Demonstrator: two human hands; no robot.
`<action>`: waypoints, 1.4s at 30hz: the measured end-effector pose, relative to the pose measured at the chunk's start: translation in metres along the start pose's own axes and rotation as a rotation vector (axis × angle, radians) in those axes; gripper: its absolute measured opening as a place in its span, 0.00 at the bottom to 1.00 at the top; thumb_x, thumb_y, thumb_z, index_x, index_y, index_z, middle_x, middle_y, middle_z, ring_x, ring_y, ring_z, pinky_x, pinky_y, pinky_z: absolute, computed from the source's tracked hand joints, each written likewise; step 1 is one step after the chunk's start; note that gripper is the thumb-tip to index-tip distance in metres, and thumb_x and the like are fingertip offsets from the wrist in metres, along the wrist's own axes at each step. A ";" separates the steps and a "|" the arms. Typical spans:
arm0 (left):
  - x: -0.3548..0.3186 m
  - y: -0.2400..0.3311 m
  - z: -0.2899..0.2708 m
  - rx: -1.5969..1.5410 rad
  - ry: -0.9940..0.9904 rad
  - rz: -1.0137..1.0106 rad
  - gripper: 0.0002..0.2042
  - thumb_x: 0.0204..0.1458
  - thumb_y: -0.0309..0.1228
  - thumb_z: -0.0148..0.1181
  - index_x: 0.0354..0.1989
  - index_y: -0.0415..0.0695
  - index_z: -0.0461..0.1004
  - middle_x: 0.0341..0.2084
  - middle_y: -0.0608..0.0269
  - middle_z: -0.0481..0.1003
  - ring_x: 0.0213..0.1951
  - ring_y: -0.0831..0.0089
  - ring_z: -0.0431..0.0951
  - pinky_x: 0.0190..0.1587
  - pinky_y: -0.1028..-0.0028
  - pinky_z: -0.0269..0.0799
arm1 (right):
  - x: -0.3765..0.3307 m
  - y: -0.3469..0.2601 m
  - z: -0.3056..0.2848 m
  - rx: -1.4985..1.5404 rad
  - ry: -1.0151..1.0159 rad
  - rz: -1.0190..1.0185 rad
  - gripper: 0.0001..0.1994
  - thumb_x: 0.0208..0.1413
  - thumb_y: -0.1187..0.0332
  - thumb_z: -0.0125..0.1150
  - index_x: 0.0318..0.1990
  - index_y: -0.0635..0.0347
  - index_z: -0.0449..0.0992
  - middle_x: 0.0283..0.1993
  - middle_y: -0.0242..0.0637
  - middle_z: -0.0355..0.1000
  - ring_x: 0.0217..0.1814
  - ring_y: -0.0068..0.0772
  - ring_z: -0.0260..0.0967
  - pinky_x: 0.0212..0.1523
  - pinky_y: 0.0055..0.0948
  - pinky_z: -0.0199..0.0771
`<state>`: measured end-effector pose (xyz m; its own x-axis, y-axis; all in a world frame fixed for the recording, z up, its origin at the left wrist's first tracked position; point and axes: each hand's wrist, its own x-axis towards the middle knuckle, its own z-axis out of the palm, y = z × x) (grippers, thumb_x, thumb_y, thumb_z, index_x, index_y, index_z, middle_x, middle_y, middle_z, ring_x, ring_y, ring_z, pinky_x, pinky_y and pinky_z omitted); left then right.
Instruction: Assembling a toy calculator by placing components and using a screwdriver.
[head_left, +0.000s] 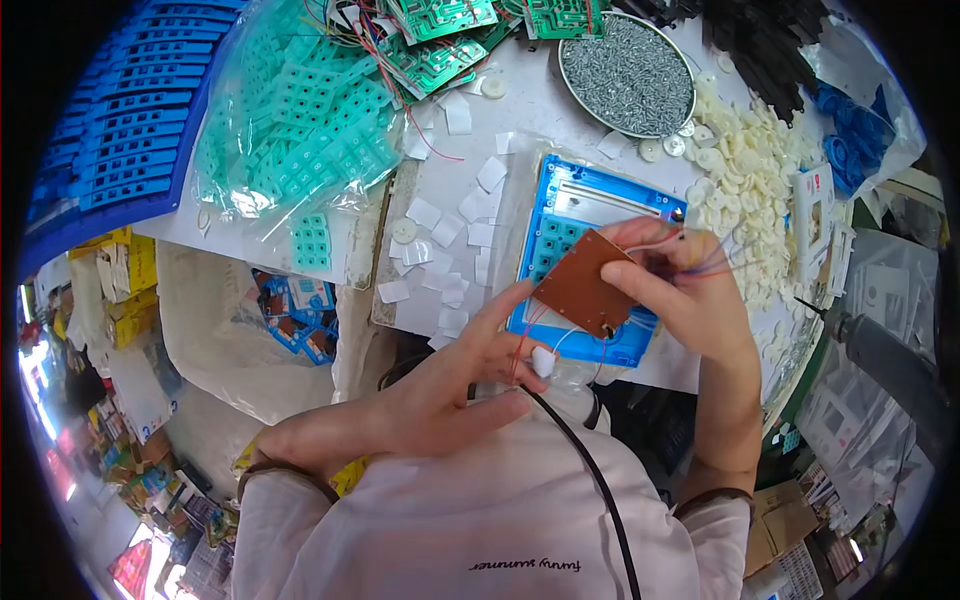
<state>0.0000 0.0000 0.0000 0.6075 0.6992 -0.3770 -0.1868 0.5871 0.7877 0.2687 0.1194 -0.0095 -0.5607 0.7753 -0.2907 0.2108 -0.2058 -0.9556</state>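
Note:
My right hand (690, 280) pinches a brown circuit board (585, 288) between thumb and fingers, tilted above a blue plastic housing (630, 350). Thin red, white and bluish wires trail from the board. Inside the housing lies a teal rubber keypad (550, 245), partly covered by the board. My left hand (460, 385) has its fingers apart, the index fingertip close to the board's left corner; whether it touches, I cannot tell. A small white piece (543, 361) is at another left fingertip, beside thin red wires; whether it is held or stuck on is unclear.
A round tray of small metal screws (627, 75) stands behind the housing. Cream plastic discs (745, 180) are heaped at right, near an electric screwdriver (880, 355). Bagged teal keypads (310, 120), green circuit boards (440, 65), white paper squares (425, 213) and blue housings (130, 110) lie leftward.

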 end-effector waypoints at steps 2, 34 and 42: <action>-0.001 0.004 0.001 0.026 -0.018 -0.017 0.42 0.62 0.21 0.57 0.80 0.42 0.37 0.64 0.50 0.66 0.61 0.61 0.73 0.68 0.57 0.64 | 0.009 -0.006 0.001 -0.009 -0.053 0.003 0.06 0.61 0.76 0.67 0.45 0.65 0.82 0.50 0.36 0.81 0.45 0.21 0.76 0.44 0.22 0.76; 0.040 0.029 -0.019 1.810 -0.015 0.479 0.33 0.54 0.49 0.63 0.63 0.37 0.72 0.62 0.53 0.72 0.66 0.61 0.70 0.56 0.59 0.66 | -0.013 -0.044 0.023 -0.997 0.453 -0.396 0.26 0.47 0.70 0.76 0.54 0.66 0.76 0.44 0.48 0.79 0.44 0.52 0.78 0.44 0.41 0.79; 0.040 0.027 -0.017 1.821 0.002 0.495 0.33 0.54 0.49 0.63 0.61 0.35 0.72 0.60 0.53 0.72 0.63 0.62 0.71 0.52 0.64 0.67 | -0.033 -0.011 0.057 -1.162 0.014 -0.281 0.33 0.53 0.55 0.70 0.62 0.67 0.74 0.73 0.47 0.64 0.78 0.50 0.57 0.72 0.59 0.54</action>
<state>0.0064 0.0509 -0.0019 0.7612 0.6483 0.0153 0.6159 -0.7301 0.2960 0.2394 0.0624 0.0076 -0.6957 0.7148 -0.0712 0.6844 0.6294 -0.3680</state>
